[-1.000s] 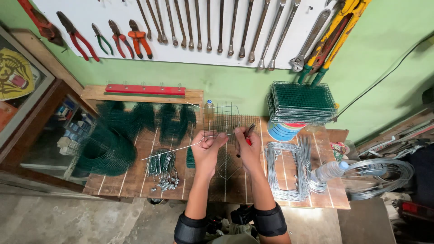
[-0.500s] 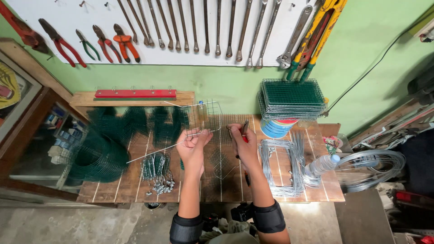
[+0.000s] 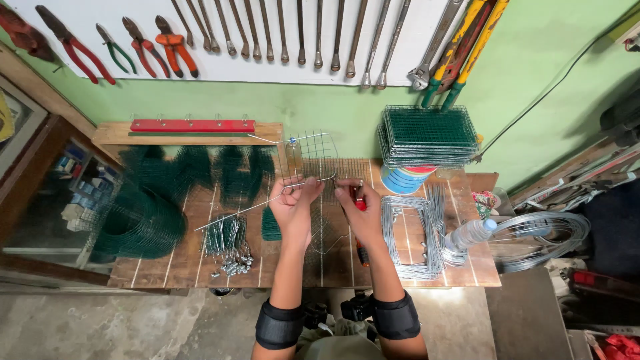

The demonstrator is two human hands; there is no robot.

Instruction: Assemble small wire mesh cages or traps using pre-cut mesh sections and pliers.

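Black bands on both forearms, left hand (image 3: pixel 293 205) pinching long thin steel wire (image 3: pixel 233 215), right hand (image 3: pixel 359 212) closed on red-handled pliers (image 3: pixel 360 203), both at small silver wire-mesh panel (image 3: pixel 308 155) above slatted wooden bench (image 3: pixel 167 263), stacked green mesh panels (image 3: pixel 427 133) beyond

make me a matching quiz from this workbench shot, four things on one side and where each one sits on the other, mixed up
Things:
1. roll of green mesh
2. stack of green mesh panels
3. coil of bare wire
4. red rack

Places:
A. off the bench's right end
B. at the bench's left end
C. on the wooden shelf against the green wall
D. back right of the bench, under the hanging tools

Pairs: 1-B, 2-D, 3-A, 4-C
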